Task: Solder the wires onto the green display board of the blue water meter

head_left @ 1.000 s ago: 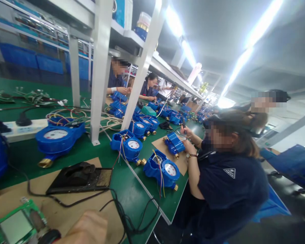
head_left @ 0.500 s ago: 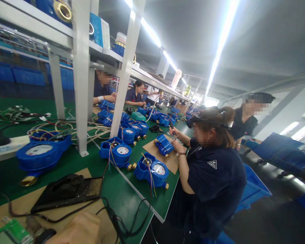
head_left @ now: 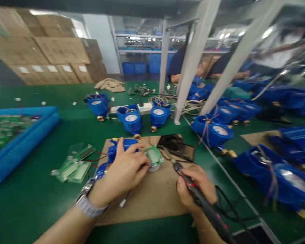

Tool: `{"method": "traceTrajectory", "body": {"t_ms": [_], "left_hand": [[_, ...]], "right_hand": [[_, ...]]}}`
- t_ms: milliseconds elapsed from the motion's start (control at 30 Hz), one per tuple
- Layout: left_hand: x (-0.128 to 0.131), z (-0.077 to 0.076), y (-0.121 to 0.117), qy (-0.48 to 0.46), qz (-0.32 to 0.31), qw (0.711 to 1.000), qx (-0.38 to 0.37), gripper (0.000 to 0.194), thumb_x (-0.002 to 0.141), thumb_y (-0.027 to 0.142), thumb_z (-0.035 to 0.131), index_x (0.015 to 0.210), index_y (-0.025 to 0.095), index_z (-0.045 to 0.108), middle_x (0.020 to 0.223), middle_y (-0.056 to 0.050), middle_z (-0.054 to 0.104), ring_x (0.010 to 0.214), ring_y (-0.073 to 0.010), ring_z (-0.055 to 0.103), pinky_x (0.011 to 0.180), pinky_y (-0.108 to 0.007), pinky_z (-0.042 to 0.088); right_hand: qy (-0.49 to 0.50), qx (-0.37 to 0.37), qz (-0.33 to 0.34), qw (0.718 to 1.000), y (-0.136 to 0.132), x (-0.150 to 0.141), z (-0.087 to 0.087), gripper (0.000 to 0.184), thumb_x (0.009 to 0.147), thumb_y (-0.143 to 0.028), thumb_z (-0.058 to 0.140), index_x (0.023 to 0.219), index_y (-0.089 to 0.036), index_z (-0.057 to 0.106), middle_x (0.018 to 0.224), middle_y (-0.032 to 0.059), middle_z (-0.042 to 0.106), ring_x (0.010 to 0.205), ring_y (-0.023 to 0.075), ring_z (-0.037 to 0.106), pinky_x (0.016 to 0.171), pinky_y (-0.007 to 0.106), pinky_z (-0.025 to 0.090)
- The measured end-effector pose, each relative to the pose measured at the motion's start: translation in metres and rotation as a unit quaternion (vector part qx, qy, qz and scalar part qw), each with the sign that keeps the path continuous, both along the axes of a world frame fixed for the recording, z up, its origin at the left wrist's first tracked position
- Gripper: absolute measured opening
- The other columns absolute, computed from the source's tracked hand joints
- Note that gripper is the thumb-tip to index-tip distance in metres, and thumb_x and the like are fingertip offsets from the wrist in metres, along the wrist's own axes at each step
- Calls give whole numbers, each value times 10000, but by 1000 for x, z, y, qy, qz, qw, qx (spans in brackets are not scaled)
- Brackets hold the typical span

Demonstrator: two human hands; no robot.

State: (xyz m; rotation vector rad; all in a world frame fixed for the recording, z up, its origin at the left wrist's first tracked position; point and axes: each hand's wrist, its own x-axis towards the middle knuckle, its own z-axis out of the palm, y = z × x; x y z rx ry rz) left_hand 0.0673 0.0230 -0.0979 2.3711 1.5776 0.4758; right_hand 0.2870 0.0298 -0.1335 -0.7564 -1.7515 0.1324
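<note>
Right hand (head_left: 194, 191) wrapped in a closed grip round a soldering iron (head_left: 193, 189), tip pointing up-left toward a small green circuit board (head_left: 154, 156), tip and board near but apart. Left hand (head_left: 124, 171) pressed down over a blue meter housing (head_left: 119, 149), fingertips (head_left: 145, 166) pinching the board's near edge. Both resting on a cardboard mat (head_left: 152, 196) on the green counter (head_left: 40, 203).

Risks, as judged:
- Fingertips right beside the board; a slip of the hot tip could burn them.
- Board held only at one edge; could tilt under tip pressure and spoil a joint.
- Iron's black cord (head_left: 226, 206) trailing off to the right; a snag could jerk the tip.
- Thin wires near the housing, blurred; could be scorched.
- Black iron stand (head_left: 178, 145) just beyond the tip; loose boards (head_left: 73, 166) lying to the left.
</note>
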Motion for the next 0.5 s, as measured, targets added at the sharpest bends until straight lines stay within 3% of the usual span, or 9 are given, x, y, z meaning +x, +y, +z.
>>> {"method": "traceTrajectory", "body": {"t_ms": [133,333,500], "left_hand": [[4,-7,5,17,17,999,34,104,887,232,583,805,185,626,862,26,658,1210,-215,495,1120,-598,-141],[6,-11,4,11,29,998,63,116,874,224,579,778,160,599,850,15,637,1159,-223,514,1145,-612,-50],[9,-13,6,25,41,996,78,132,882,232,568,773,169,609,838,14,635,1122,-216,521,1153,-604,-64]], "right_hand": [[9,-17,43,999,4,3,-2,254,732,-2,627,971,-66,567,793,41,571,709,100,548,628,257,455],[-6,-36,65,997,0,0,3,265,734,34,603,975,-68,563,778,47,563,683,107,539,570,275,439],[-21,-48,102,993,-2,4,-1,251,750,19,589,982,-75,567,789,53,567,701,116,552,570,291,456]]}}
